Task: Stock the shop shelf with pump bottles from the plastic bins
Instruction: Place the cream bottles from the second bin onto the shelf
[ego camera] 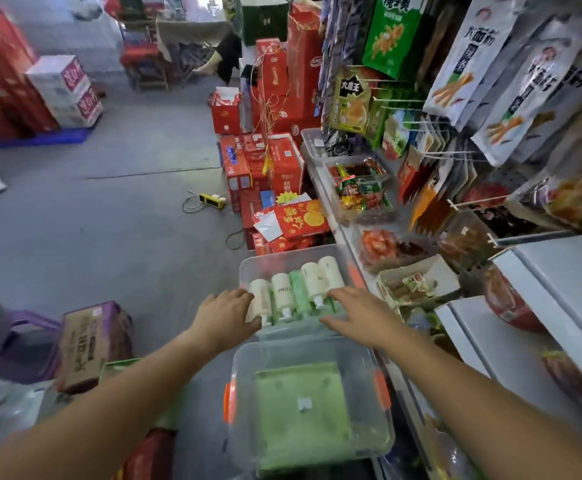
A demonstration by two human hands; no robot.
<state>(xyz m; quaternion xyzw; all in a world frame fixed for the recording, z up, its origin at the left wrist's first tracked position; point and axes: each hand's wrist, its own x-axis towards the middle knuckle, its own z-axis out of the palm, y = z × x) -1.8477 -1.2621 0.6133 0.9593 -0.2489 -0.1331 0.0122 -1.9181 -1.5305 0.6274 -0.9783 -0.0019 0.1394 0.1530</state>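
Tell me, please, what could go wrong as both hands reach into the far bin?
The bottles lie loosely side by side in the far bin, so grabbing several at once may drop some. The near bin sits right under both forearms and could be knocked. The left hand and right hand may snag the pump heads.

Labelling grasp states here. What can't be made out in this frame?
- Left hand, head view: fingertips lie on the outer bottle; a closed grip can't be confirmed.
- Right hand: it covers the pump heads beneath it, so contact is unclear.
- Near bin: its cloudy lid blurs the green contents.
- Bottle labels: too small and blurred to read.
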